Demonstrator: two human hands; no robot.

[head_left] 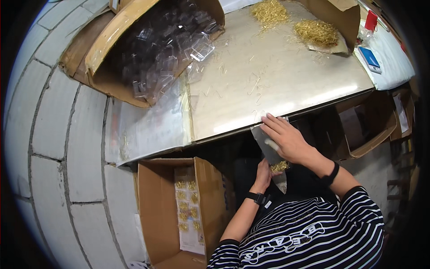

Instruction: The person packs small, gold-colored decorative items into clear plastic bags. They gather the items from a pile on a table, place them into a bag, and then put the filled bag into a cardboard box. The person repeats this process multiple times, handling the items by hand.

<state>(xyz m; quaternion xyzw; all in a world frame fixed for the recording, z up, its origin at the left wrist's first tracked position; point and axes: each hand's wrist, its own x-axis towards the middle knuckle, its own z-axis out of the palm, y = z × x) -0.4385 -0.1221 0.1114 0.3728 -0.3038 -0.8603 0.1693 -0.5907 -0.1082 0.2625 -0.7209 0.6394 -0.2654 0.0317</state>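
My right hand lies over a thin grey sheet at the table's front edge, its fingers stretched out. A whitish cover shows on its thumb. Just below, my left hand is closed at the sheet's lower part, with its grip partly hidden. Against its fingers sits a small bunch of gold wire pins. A pale pointed end sticks out beneath that hand, over my lap.
On the table lie scattered pins and two gold pin heaps. A tipped carton spills clear plastic boxes at left. An open carton below holds filled packs. A blue-topped device stands far right.
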